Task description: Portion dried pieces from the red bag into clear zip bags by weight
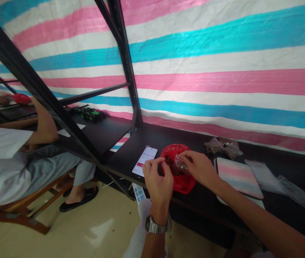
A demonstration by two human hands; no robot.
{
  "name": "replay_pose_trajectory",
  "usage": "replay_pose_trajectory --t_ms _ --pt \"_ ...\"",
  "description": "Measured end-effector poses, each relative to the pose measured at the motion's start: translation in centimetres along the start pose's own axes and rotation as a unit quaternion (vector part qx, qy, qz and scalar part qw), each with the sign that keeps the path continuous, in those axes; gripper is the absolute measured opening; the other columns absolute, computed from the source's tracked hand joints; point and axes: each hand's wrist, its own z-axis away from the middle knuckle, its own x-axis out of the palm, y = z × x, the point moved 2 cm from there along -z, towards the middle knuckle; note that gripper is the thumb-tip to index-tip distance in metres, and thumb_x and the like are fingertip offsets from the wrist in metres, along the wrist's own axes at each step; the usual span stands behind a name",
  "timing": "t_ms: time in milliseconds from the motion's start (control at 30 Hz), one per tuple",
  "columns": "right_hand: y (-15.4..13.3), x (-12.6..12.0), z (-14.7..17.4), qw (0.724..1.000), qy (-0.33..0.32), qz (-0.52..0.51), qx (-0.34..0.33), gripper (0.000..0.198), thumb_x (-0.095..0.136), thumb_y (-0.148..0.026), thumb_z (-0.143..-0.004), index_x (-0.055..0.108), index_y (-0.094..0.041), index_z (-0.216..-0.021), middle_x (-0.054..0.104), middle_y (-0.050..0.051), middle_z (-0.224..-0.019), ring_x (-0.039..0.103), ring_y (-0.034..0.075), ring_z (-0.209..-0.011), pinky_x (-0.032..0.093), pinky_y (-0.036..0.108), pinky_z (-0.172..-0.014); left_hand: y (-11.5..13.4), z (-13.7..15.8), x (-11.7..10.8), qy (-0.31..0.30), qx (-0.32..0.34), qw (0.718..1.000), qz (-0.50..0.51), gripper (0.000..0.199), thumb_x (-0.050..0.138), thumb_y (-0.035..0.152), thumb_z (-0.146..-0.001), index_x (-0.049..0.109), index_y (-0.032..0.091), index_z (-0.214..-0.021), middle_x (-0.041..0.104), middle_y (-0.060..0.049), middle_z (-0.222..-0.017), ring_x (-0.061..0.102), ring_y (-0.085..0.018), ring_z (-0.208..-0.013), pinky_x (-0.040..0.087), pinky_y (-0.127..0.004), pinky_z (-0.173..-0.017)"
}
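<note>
A woven plastic tarpaulin in pink, turquoise and white stripes [222, 61] hangs as the back wall, and in front of it runs a long black shelf board [152, 138] carried on a black metal rack frame [127, 68]; the floor below is pale glossy tile [98, 225]. On the board lies a crumpled red plastic bag [180, 181] with dark brown contents. Over it, the right hand [199, 166] pinches a small clear plastic pouch [180, 163], fingers closed on it. The left hand [158, 181], a metal watch at its wrist, has fingers curled at the bag's near edge, touching it; whether it grips anything I cannot tell. A white smartphone [145, 160] showing a timer lies just left of the bag. Right of it rest filled clear packets [222, 146], a glossy flat board [238, 176], and empty clear sleeves [265, 175]. At far left another person sits on a wooden chair [20, 211].
</note>
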Motion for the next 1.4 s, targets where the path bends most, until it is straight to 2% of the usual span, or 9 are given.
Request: replay_pose_trajectory --t_ms 133,233,433,600,700,933,1067,1167,1400 --pt "-0.5 0.4 0.3 0.999 0.003 0.037 -0.038 0.026 0.055 -0.023 -0.104 0.080 -0.024 -0.103 0.082 0.005 -0.111 0.075 0.025 -0.104 0.047 0.035 -0.088 -0.6 0.1 0.2 -0.006 -0.035 0.999 0.001 0.015 0.059 0.017 -0.092 0.072 0.022 -0.097 0.064 -0.007 -0.095 0.061 -0.026 -0.095 0.049 -0.043 -0.092" --pt "0.0 0.5 0.3 0.999 0.033 -0.005 -0.016 0.025 0.055 -0.025 -0.103 0.080 -0.025 -0.102 0.082 0.005 -0.112 0.075 0.025 -0.103 0.048 0.035 -0.089 -0.7 -0.1 0.2 -0.006 -0.046 0.999 0.006 0.015 0.057 0.017 -0.092 0.072 0.022 -0.094 0.064 -0.006 -0.091 0.061 -0.025 -0.091 0.049 -0.042 -0.088" --pt "1.9 0.1 1.1 0.986 0.079 -0.140 0.053 0.025 0.056 -0.033 -0.100 0.079 -0.026 -0.098 0.082 0.004 -0.102 0.076 0.025 -0.095 0.052 0.036 -0.085 0.1 -0.4 0.3 -0.003 -0.010 0.999 0.049 0.015 0.056 0.017 -0.094 0.069 0.023 -0.093 0.064 -0.003 -0.085 0.060 -0.022 -0.083 0.047 -0.037 -0.079" --pt "2.3 -0.7 1.7 0.978 0.109 -0.174 0.025 0.025 0.055 -0.033 -0.098 0.079 -0.025 -0.097 0.082 0.004 -0.102 0.075 0.024 -0.095 0.052 0.035 -0.087 0.6 -0.1 0.7 0.025 0.011 0.999 0.033 0.015 0.056 0.017 -0.095 0.070 0.022 -0.097 0.066 -0.005 -0.091 0.062 -0.023 -0.089 0.048 -0.039 -0.085" --pt "1.9 -1.3 1.7 0.980 0.124 -0.156 0.007 0.026 0.053 -0.032 -0.099 0.078 -0.025 -0.099 0.081 0.005 -0.104 0.074 0.024 -0.099 0.051 0.036 -0.090 0.7 0.0 0.9 0.005 0.014 1.000 0.004 0.014 0.058 0.018 -0.094 0.071 0.022 -0.098 0.067 -0.007 -0.095 0.062 -0.026 -0.094 0.048 -0.041 -0.089" --pt "0.6 -1.7 1.0 0.982 0.096 -0.161 0.013 0.027 0.053 -0.028 -0.098 0.079 -0.024 -0.097 0.082 0.006 -0.102 0.075 0.024 -0.096 0.052 0.035 -0.087 1.2 0.9 1.3 -0.105 -0.009 0.978 -0.180 0.015 0.066 0.025 -0.089 0.079 0.022 -0.083 0.059 -0.012 -0.096 0.055 -0.034 -0.096 0.045 -0.049 -0.088" --pt "0.2 -1.3 0.3 0.984 0.010 -0.178 0.007 0.027 0.054 -0.025 -0.096 0.080 -0.023 -0.090 0.083 0.004 -0.096 0.076 0.023 -0.090 0.052 0.033 -0.083 0.7 2.1 1.8 -0.158 -0.067 0.969 -0.175 0.023 0.061 0.030 -0.094 0.081 0.023 -0.084 0.060 -0.014 -0.097 0.054 -0.035 -0.096 0.045 -0.048 -0.085" --pt "0.0 -0.9 -0.3 0.991 -0.042 -0.126 0.002 0.029 0.054 -0.023 -0.095 0.080 -0.023 -0.082 0.082 0.003 -0.086 0.073 0.021 -0.079 0.048 0.030 -0.074 0.2 2.5 2.1 -0.172 -0.107 0.965 -0.166 0.025 0.060 0.030 -0.093 0.081 0.024 -0.082 0.060 -0.015 -0.097 0.053 -0.036 -0.095 0.045 -0.049 -0.083" --pt "-0.5 -0.6 -1.5 0.995 -0.072 -0.069 0.007 0.029 0.056 -0.020 -0.094 0.079 -0.023 -0.077 0.080 0.003 -0.081 0.071 0.019 -0.074 0.043 0.027 -0.067 -0.5 2.2 1.9 -0.169 -0.158 0.964 -0.133 0.021 0.066 0.036 -0.089 0.083 0.028 -0.081 0.062 -0.014 -0.100 0.053 -0.036 -0.097 0.046 -0.052 -0.088"
